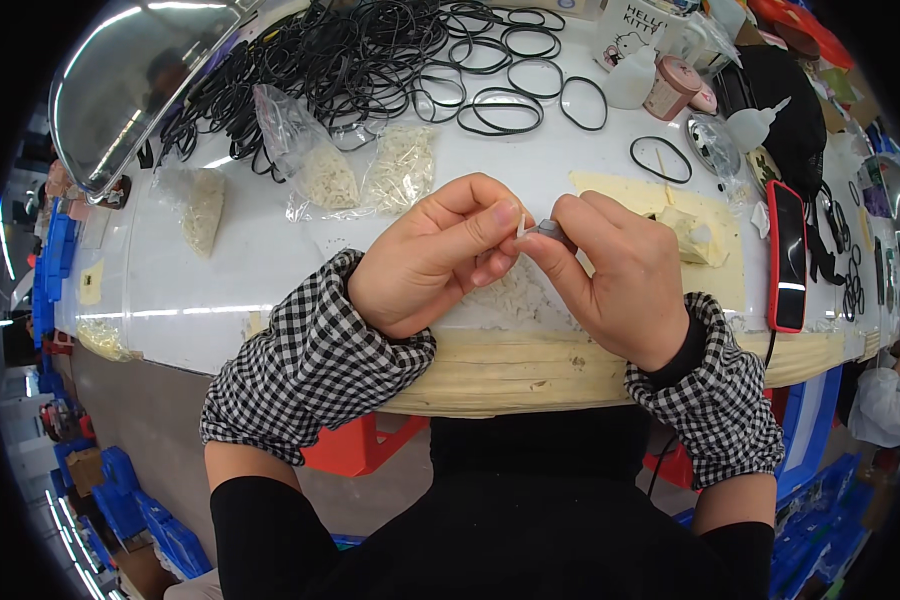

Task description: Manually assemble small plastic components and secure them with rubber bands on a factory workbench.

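Head view: left hand point(435, 255) pinches a small white plastic piece point(521, 222) at its fingertips; right hand point(615, 270) grips a small grey part point(550, 230), touching it, above the white table point(270, 250); black rubber rings point(390, 60) lie well beyond.

Scene is brightly and evenly lit from overhead. Strip-light reflections streak the glossy white table point(270, 260) and the clear curved cover point(140, 90) at upper left, where glare washes out detail. Shadows under the hands are soft and short. Focus is sharp at centre. Fisheye distortion bows the table edge strongly; a black vignette rings the frame, and the periphery is compressed and dimmer
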A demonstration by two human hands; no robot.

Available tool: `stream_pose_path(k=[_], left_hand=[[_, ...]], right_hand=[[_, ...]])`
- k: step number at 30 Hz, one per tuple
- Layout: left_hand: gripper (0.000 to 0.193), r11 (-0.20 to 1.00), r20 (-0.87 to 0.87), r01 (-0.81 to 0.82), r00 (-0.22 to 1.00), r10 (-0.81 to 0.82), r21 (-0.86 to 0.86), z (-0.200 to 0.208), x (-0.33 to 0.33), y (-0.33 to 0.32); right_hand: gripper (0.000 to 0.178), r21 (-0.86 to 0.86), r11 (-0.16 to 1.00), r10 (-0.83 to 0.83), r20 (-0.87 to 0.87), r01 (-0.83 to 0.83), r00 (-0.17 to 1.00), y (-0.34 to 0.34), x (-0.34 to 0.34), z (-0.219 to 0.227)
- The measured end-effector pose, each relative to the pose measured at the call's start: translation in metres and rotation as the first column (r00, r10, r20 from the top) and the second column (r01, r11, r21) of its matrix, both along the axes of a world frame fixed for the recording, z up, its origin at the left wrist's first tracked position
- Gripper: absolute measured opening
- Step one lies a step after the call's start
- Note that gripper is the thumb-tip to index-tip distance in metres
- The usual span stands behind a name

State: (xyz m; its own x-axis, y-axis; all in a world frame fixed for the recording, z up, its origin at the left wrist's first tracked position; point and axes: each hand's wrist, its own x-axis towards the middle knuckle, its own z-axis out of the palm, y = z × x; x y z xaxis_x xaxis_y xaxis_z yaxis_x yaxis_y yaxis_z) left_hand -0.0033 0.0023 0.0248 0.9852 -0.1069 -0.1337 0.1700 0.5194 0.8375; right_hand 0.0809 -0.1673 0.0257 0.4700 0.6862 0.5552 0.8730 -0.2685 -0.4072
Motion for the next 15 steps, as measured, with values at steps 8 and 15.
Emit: stream_pose_path(k=[8,15], left_hand=[[0.015,0.918,-0.163,-0.338,0.937,0.308,-0.208,-0.005,0.009,0.021],[0.016,0.898,-0.195,-0.381,0.919,0.342,-0.222,-0.005,0.008,0.019]], right_hand=[[0.024,-0.139,0.954,0.225,-0.256,-0.267,0.940,-0.003,-0.001,-0.004],[0.012,-0.129,0.987,0.069,-0.218,-0.099,0.973,0.000,0.004,-0.010]])
